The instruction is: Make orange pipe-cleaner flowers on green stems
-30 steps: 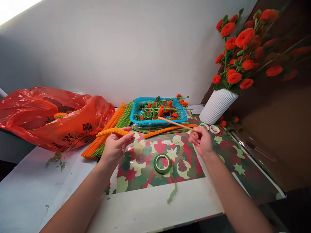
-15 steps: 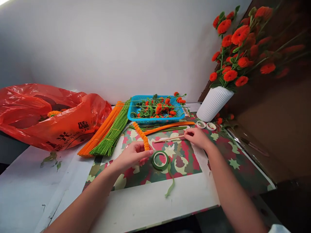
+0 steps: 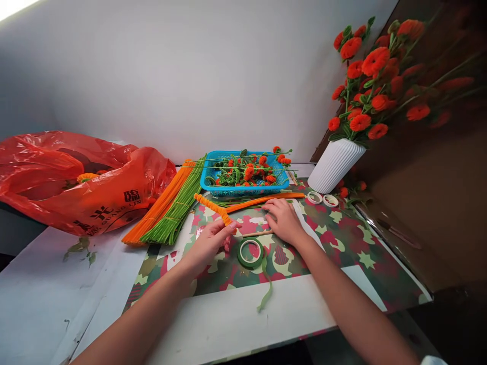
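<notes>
Pinched between the thumb and fingers of my left hand (image 3: 215, 238) is a coiled orange pipe cleaner (image 3: 211, 205), slanting up to the left. My right hand (image 3: 283, 218) is open, its fingers spread and bent at the near edge of the loose orange pipe cleaners (image 3: 254, 201) and a few green ones. A thin wooden stick (image 3: 256, 233) lies on the patterned cloth, its right end close to my right palm. Just in front of both hands sits a roll of green floral tape (image 3: 250, 253) with a loose tail.
A blue basket (image 3: 247, 191) holds small orange flowers with green stems. Bundles of orange pipe cleaners (image 3: 162, 200) and green pipe cleaners (image 3: 177, 208) lie left of it, beside a red plastic bag (image 3: 114, 187). A white vase (image 3: 335, 165) of orange flowers and two white tape rolls (image 3: 330, 201) stand right.
My right hand has let go of the wooden stick, which now lies lower on the cloth, and moved left toward the loose pipe cleaners. The coil in my left hand has tilted further left.
</notes>
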The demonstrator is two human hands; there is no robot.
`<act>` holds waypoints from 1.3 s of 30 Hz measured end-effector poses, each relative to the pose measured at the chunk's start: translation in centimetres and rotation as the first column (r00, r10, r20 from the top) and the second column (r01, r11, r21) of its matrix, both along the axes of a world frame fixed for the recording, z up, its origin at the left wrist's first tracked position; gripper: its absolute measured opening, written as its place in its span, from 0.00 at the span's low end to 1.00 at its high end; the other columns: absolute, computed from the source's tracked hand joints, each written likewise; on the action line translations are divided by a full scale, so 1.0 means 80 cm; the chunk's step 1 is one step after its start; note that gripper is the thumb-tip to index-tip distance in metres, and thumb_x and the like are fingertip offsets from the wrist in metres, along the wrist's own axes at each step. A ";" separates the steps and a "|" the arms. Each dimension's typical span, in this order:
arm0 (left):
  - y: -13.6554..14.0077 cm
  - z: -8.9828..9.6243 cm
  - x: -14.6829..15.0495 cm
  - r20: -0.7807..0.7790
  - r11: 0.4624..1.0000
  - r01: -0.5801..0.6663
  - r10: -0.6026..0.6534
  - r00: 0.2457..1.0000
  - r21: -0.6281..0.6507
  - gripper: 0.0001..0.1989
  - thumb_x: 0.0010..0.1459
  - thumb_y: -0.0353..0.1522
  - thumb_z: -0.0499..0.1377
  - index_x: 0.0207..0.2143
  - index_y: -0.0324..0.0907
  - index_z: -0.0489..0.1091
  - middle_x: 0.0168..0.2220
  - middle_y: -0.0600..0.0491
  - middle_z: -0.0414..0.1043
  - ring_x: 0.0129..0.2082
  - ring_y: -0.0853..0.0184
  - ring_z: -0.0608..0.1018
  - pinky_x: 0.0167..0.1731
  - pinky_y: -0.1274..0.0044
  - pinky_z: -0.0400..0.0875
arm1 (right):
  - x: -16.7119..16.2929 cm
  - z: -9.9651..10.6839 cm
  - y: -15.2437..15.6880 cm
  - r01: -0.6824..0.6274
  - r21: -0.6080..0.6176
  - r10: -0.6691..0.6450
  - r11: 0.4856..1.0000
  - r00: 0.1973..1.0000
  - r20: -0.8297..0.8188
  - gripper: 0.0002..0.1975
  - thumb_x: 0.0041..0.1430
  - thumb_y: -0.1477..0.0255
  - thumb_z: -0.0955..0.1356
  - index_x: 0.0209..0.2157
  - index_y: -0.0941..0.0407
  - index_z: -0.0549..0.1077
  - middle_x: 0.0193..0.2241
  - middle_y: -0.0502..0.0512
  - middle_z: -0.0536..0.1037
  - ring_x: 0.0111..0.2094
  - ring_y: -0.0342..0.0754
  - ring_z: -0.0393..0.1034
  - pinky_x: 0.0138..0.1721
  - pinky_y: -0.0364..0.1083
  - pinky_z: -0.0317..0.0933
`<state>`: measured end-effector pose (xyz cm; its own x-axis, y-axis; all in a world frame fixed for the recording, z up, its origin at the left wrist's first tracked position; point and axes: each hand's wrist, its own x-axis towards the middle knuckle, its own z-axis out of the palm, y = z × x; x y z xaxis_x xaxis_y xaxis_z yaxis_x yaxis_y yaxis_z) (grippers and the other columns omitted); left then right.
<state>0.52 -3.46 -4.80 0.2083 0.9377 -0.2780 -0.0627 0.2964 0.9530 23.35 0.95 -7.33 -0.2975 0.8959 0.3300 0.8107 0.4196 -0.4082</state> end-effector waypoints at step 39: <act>0.015 -0.009 -0.008 0.087 0.933 -0.356 0.350 0.933 0.060 0.16 0.49 0.42 0.65 0.34 0.38 0.77 0.54 0.44 0.71 0.44 0.62 0.76 0.34 0.77 0.77 | 0.030 0.010 0.008 0.294 0.182 -0.193 0.938 0.881 -0.432 0.16 0.57 0.66 0.65 0.19 0.54 0.57 0.19 0.48 0.61 0.27 0.47 0.55 0.30 0.45 0.50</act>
